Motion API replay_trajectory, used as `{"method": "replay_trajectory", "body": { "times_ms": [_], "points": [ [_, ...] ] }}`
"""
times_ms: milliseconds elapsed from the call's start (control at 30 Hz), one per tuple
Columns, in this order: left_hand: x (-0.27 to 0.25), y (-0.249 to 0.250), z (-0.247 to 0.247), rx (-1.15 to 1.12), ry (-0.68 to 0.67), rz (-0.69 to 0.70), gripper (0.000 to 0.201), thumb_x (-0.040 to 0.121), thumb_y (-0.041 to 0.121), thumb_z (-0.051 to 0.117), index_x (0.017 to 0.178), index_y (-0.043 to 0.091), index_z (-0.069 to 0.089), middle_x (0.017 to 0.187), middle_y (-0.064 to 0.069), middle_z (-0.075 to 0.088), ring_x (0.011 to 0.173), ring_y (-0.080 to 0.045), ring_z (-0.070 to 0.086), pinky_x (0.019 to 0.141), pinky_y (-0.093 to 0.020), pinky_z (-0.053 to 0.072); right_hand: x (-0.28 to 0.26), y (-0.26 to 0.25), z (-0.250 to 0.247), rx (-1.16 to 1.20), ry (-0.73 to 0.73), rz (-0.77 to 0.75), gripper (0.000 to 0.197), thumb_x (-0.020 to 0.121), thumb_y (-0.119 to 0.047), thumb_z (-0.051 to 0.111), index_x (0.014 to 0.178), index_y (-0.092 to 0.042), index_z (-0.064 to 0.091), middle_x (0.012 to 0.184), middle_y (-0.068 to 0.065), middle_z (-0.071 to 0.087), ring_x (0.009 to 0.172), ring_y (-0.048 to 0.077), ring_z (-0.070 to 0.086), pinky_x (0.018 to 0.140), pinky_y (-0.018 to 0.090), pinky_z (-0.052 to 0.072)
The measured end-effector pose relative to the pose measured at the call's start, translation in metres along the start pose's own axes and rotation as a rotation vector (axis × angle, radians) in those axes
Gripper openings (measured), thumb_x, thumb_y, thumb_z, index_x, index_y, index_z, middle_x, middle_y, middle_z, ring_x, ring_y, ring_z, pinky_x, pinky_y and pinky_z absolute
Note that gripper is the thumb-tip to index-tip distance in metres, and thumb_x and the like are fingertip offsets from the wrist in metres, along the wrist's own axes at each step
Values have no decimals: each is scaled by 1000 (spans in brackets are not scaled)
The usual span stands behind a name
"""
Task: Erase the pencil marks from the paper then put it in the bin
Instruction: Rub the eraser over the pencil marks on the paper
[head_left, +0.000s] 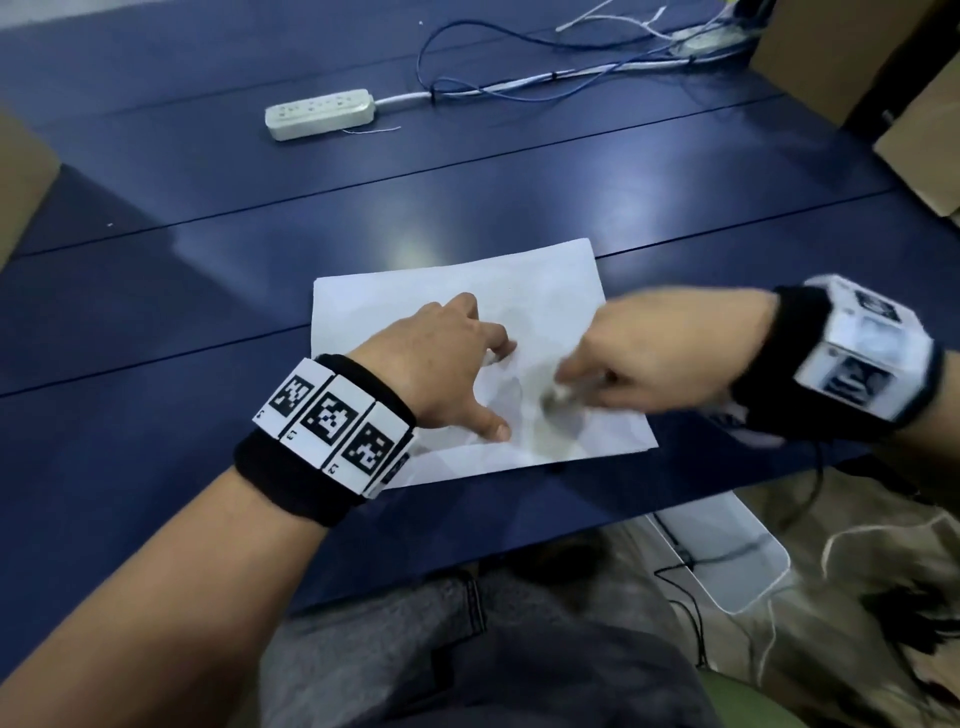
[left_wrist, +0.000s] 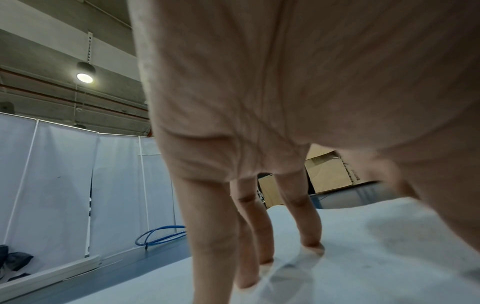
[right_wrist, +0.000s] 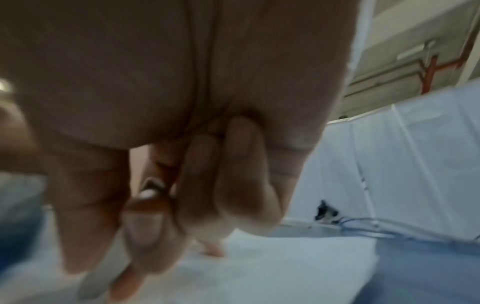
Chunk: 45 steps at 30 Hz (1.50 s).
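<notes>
Bin (head_left: 727, 551): the white tub on the floor just below the near tabletop edge, by my right knee; it waits until the rubbing is done.
Left hand (head_left: 441, 364): fingers (left_wrist: 309, 222) spread and straight, tips planted on the sheet. I judge they should bear down close beside the rubbed patch, so the sheet cannot buckle or tear.
Right hand (head_left: 649, 353): blurred in the head view, fingers curled together and pinching a small pale thing, by my reading the eraser (head_left: 558, 395), its tip on the sheet.
Paper (head_left: 545, 291): flat on the blue tabletop (head_left: 208, 291) near its front edge, grey smudges around the eraser. Short strokes away from my left hand look safest.
Risk: I judge the paper is thin and the tabletop slick; too much force could crease it.
Power strip (head_left: 319, 113): far back, well apart, with loose cables (head_left: 519, 85).
</notes>
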<state>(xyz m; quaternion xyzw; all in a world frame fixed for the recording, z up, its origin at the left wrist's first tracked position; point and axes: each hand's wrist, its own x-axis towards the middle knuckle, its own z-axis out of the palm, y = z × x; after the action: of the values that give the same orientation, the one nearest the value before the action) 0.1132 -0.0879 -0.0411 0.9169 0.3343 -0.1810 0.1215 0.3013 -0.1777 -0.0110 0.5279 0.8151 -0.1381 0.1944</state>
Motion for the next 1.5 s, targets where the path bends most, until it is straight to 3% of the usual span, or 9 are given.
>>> {"method": "replay_trajectory", "body": {
  "times_ms": [67, 267, 467, 667, 867, 1033, 1267, 1433, 1500],
  "points": [
    [1, 0, 0, 0, -2, 3, 84, 60, 68, 76, 133, 37, 48, 120, 4, 41, 106, -19, 48, 88, -37, 47, -12, -17, 2, 49, -104, -74, 25, 95, -41, 48, 108, -27, 63, 86, 0, 68, 79, 26, 60, 71, 38, 53],
    [0, 0, -1, -8, -11, 8, 78, 63, 66, 75, 131, 40, 48, 116, 5, 39, 107, -18, 45, 84, -32, 42, 21, 28, -11, -17, 128, 172, 50, 82, -53, 26, 88, -19, 61, 64, -7, 46, 81, 33, 59, 72, 42, 54],
    [0, -1, 0, 34, -20, 23, 90, 66, 69, 72, 143, 39, 37, 124, 3, 37, 113, -21, 43, 93, -37, 45, -11, -13, 0, 37, -110, -53, 28, 93, -45, 48, 109, -28, 63, 89, -2, 69, 82, 24, 62, 72, 36, 54],
    [-1, 3, -1, 39, -15, 13, 81, 68, 75, 64, 140, 44, 39, 123, 3, 37, 113, -21, 42, 86, -34, 42, 22, 28, -6, -40, 148, 179, 55, 83, -57, 26, 98, -22, 66, 83, 2, 65, 85, 31, 62, 73, 42, 56],
    [0, 10, 2, 51, 23, -35, 84, 65, 77, 65, 137, 38, 43, 121, 2, 40, 111, -22, 44, 89, -42, 49, -17, -14, 2, 70, -123, -52, 25, 93, -45, 47, 103, -29, 62, 89, -4, 68, 84, 25, 63, 74, 38, 54],
    [0, 12, -1, 71, 11, -38, 80, 68, 76, 63, 136, 39, 43, 121, 3, 40, 115, -21, 45, 89, -43, 49, 20, 24, -6, 11, 113, 231, 32, 94, -45, 44, 91, -21, 63, 70, -3, 52, 85, 33, 60, 74, 43, 55],
    [2, 13, -1, 80, 15, -34, 83, 66, 76, 65, 136, 34, 45, 121, 0, 42, 112, -23, 47, 84, -38, 47, -16, -12, 5, 87, -124, -69, 24, 91, -44, 49, 103, -29, 63, 90, -3, 69, 84, 25, 63, 74, 39, 54],
    [2, 16, -2, 64, 9, -18, 74, 70, 71, 67, 132, 35, 49, 118, 1, 41, 113, -21, 45, 82, -34, 39, 21, 24, -6, -1, 163, 241, 27, 94, -40, 44, 84, -20, 59, 72, 0, 57, 84, 34, 61, 72, 43, 55],
    [3, 16, -2, 71, 11, -8, 74, 70, 70, 67, 132, 33, 50, 118, 0, 42, 114, -21, 43, 87, -34, 40, 21, 28, -2, -15, 171, 225, 32, 96, -44, 42, 79, -20, 55, 66, -3, 49, 80, 34, 59, 68, 40, 54]
  ]
}}
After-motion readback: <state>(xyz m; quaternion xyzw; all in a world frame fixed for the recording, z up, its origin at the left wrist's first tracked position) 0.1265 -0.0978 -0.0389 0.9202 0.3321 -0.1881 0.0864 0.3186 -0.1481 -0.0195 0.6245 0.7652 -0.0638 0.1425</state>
